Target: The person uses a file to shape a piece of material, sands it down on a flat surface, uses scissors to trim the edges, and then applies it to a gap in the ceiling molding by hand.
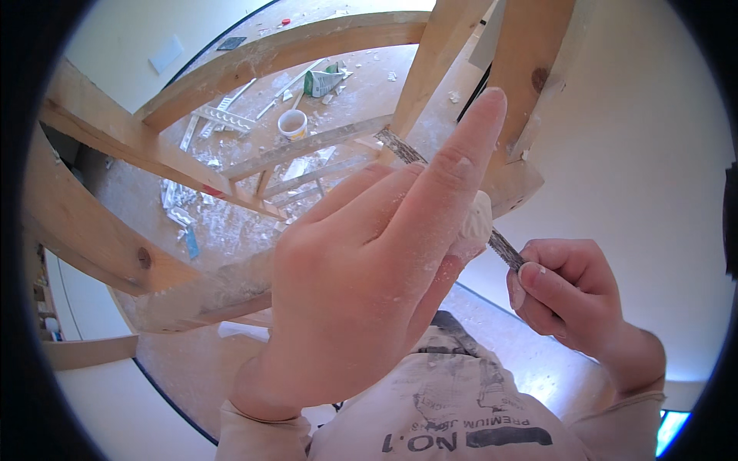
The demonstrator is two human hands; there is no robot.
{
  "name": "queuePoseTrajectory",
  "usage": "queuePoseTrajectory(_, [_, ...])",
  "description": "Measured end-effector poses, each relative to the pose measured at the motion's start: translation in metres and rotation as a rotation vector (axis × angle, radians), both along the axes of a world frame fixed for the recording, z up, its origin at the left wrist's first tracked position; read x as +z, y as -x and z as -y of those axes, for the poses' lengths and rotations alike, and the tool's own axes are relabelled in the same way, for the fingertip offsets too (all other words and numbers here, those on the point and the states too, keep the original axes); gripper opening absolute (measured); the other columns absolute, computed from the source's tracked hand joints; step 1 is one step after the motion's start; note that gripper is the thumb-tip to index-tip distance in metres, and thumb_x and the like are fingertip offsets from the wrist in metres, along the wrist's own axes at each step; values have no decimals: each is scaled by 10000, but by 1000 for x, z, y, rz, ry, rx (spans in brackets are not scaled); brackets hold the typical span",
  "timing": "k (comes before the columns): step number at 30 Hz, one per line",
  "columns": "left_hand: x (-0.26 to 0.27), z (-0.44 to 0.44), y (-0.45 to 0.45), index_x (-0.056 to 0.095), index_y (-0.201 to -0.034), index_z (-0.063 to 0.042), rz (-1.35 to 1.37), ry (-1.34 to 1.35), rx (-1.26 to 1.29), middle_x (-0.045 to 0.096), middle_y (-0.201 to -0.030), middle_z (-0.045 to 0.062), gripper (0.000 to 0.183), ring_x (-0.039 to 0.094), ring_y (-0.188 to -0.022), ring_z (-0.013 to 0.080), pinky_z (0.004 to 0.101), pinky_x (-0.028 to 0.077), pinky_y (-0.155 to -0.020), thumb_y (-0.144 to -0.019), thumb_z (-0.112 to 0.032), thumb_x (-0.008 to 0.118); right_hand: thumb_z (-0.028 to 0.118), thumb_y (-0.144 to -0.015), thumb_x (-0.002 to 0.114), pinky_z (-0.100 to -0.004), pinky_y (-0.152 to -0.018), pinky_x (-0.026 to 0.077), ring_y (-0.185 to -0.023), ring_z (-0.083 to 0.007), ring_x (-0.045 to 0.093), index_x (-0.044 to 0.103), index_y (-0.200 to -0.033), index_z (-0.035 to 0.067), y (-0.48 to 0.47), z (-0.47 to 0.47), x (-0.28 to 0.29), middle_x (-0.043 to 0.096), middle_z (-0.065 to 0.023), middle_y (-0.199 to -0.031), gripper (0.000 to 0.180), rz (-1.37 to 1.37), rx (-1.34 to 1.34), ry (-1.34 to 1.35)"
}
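My left hand [357, 294], dusted with white powder, is in the middle of the view with its index finger stretched up and away. Between its thumb and fingers sits a whitish putty-like lump [477, 222]. A narrow, dirty strip with a serrated edge [506, 249], much like a saw blade, passes behind the left hand and comes out beyond the knuckles. Its near end is pinched between thumb and fingers of my right hand [568, 291], lower right. The left fingertips and the strip's middle are hidden.
Wooden ladder-like framing [323, 34] surrounds the left and far side, with beams close to my hands. Far below, the floor holds a white bucket [293, 124], a green-and-white bag [323, 82], perforated white strips [225, 120] and scattered debris. A pale wall [628, 161] rises at right.
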State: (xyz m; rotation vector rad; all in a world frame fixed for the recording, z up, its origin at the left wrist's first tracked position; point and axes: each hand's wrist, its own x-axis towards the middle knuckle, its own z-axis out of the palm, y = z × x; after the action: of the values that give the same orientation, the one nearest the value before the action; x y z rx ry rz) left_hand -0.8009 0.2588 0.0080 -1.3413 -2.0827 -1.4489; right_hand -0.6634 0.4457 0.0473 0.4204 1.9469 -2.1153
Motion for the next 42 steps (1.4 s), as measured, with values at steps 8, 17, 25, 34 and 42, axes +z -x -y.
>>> queuePoseTrajectory(8, [12, 4, -2, 609, -1412, -65, -99, 56, 56, 723, -885, 56, 784, 672, -789, 230, 334, 550, -739, -655, 7, 797, 150, -1098, 470, -229, -472, 243, -490, -33, 340, 633, -935, -13, 1, 0, -9, 446, 44, -567, 283, -34, -17, 93])
queuePoseTrajectory(17, [12, -3, -10, 649, -1371, -64, 31, 68, 73, 777, -929, 70, 754, 726, -887, 209, 318, 564, -854, -636, 7, 801, 175, -1096, 486, -232, -470, 243, -496, -41, 342, 638, -929, -1, -9, -16, -6, 446, 40, -576, 287, 4, -43, 134])
queuePoseTrajectory(25, [18, -6, -13, 623, -1388, -44, 60, 112, 99, 773, -953, 65, 754, 738, -920, 225, 332, 569, -872, -660, 8, 813, 143, -1062, 515, -220, -470, 243, -495, -46, 344, 596, -845, 9, -26, -51, 1, 441, 35, -578, 267, 47, -98, 39])
queuePoseTrajectory(34, [16, -10, -15, 786, -1037, -115, -339, 248, 128, 741, -992, 23, 394, 708, -916, 236, 315, 587, -776, -651, -35, 799, 18, -1029, 375, -260, -493, 322, -553, -98, 418, 542, -952, -26, -91, -80, -46, 521, -62, -721, 189, -345, -163, 137])
queuePoseTrajectory(42, [10, -2, -14, 785, -1038, -77, -415, 192, 249, 758, -966, 79, 323, 733, -844, 236, 302, 596, -726, -734, 31, 765, 8, -1051, 371, -265, -614, 375, -646, -109, 454, 575, -1031, -35, -73, -58, -77, 510, -50, -762, 210, -342, -102, 300])
